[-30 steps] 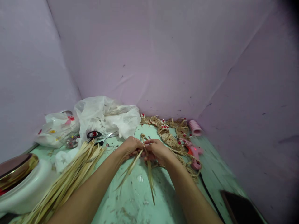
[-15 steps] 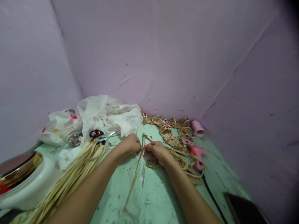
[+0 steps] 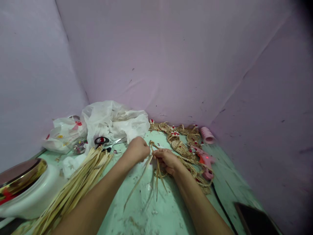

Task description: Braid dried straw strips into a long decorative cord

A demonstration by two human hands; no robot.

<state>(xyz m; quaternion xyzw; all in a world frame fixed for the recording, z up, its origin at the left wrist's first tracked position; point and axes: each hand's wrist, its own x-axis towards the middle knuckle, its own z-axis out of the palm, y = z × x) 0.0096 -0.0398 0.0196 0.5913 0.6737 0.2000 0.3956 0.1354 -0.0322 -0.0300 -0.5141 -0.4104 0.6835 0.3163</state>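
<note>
Head view: the left hand [image 3: 138,149] and right hand [image 3: 167,160] meet over the middle of the green table [image 3: 168,212]. The fingers of both are curled tight, pinching the top of some straw strips [image 3: 144,174] between them. The strips' loose ends fan down towards the near side. A straw bundle [image 3: 78,186] lies to the left, with scissors [image 3: 102,141] and a bag [image 3: 112,120] beyond it. Braids [image 3: 181,147] and a glue gun [image 3: 204,160] lie to the right.

Straw plait, held up
Pale straw strips [image 3: 140,180] dangle splayed toward the green counter [image 3: 171,209], tops twisted into a short braided cord [image 3: 153,144] poking upward.
</note>
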